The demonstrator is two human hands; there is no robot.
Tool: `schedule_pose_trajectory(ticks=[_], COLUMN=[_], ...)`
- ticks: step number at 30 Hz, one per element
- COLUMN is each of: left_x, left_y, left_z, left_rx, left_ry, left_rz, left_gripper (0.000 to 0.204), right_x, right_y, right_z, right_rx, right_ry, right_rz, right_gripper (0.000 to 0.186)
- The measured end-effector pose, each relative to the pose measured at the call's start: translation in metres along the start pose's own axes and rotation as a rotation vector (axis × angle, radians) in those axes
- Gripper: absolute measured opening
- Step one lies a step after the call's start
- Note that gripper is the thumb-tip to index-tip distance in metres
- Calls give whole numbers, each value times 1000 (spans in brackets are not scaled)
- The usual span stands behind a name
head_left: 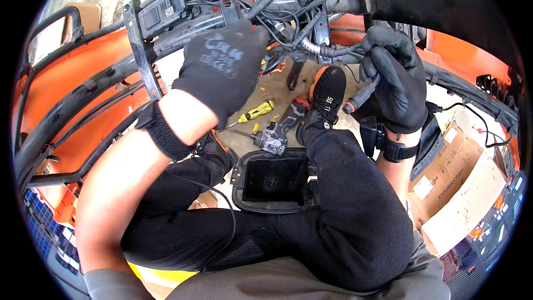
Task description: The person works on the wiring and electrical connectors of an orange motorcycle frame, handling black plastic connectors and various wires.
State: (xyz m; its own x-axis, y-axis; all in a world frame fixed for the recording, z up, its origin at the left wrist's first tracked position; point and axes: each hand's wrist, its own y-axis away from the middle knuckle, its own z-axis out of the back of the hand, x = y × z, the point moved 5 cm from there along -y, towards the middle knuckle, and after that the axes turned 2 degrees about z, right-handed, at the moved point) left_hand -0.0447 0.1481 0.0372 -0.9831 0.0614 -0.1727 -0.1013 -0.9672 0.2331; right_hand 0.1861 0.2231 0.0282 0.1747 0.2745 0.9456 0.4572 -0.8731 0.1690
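My right hand [397, 72], in a black glove, has its fingers curled around a black cable [348, 51]. Below those fingers hangs a round plug connector [361, 97] with a reddish end. My left hand [222, 66], gloved too, is back-up against the wiring bundle [286, 28] on the tubular frame [338, 3]. Its fingertips are hidden behind the glove, so whether they grip a wire cannot be seen. Between the hands, a silvery corrugated sleeve [311, 46] covers part of the cable.
On the floor between my feet lie a yellow-handled screwdriver [256, 111] and a grey-red power driver [280, 130]. An open black bin [275, 180] sits between my legs. A cardboard box [452, 161] stands at right. Orange body panels [72, 94] and black tubes surround me.
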Motion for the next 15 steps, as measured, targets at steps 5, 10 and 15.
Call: schedule_pose_trajectory(ticks=[5,10,15], left_x=[-10,-16,-12], left_y=[-9,-9,-16], left_z=[-9,-3,-5], left_rx=[-44,-23,-102], left_ry=[-54,-77,-16], left_rz=[-12,16,71], left_gripper=[13,15,13], right_x=[7,15,25], right_y=[2,4,4], right_z=[-8,-17,-27], right_rx=[118,230,302], right_ry=[-61,57,571], right_rz=[42,157,342], right_gripper=[32,46,40])
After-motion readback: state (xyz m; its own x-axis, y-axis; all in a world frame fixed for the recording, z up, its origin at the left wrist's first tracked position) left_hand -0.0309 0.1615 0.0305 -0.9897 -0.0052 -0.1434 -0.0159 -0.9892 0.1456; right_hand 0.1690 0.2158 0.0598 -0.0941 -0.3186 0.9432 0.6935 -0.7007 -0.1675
